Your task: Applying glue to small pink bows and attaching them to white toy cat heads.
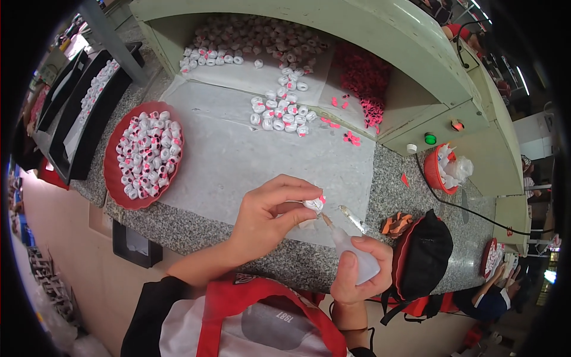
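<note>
Over the front of the white sheet (pixel 226 154), my left hand (pixel 260 215) pinches a small white rounded piece with a pink spot (pixel 314 204) between thumb and fingertips. My right hand (pixel 367 269) is wrapped round a translucent squeeze bottle (pixel 343 240), tilted so its thin nozzle points up at the piece. The nozzle tip is very close to the piece; whether they touch, I cannot tell. Just right of the nozzle lies a crumpled silvery tube (pixel 353 219). Similar white pieces (pixel 279 116) sit loosely grouped farther back on the sheet.
At left stands a red scalloped bowl (pixel 110 157) full of white pieces. A pale green housing (pixel 333 27) arches over more pieces and a pile of pink bits (pixel 364 74). A red basket (pixel 433 172), a cable (pixel 470 206) and a black cap (pixel 423 256) are at right.
</note>
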Demonstrator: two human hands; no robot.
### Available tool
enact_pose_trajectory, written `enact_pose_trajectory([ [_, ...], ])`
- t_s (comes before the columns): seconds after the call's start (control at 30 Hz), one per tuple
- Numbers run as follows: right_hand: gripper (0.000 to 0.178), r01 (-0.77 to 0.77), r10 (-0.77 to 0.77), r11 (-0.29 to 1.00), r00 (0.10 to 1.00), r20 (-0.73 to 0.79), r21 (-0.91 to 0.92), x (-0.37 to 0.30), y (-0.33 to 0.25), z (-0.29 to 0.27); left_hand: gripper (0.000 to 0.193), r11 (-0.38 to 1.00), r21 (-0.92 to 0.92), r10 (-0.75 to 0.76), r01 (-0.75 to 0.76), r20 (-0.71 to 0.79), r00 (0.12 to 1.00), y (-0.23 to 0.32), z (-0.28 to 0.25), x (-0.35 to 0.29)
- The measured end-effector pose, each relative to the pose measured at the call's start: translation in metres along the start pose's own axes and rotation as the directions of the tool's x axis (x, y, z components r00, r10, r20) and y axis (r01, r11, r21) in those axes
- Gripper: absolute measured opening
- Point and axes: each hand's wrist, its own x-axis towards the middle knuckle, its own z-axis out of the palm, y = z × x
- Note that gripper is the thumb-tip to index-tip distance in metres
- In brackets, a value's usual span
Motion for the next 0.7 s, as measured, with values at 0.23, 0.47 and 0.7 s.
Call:
enact_pose_trajectory([
  [0.23,0.021,0.048,-0.049,0.999,0.999,0.023,0.026,0.003,0.003,0.004,0.031,0.999,0.030,-0.012,0.015,-0.100,0.995,0.000,0.004,-0.002],
  [0.47,0.021,0.018,-0.018,0.999,1.000,0.019,0.035,0.001,0.011,-0.004,0.030,0.994,0.108,0.036,-0.025,-0.104,0.994,0.002,0.014,0.002],
  [0.7,0.023,0.035,-0.041,0.998,0.994,0.101,0.059,0.008,0.007,-0.011,0.029,0.936,0.332,0.139,-0.115,-0.049,0.989,0.006,0.012,0.002],
])
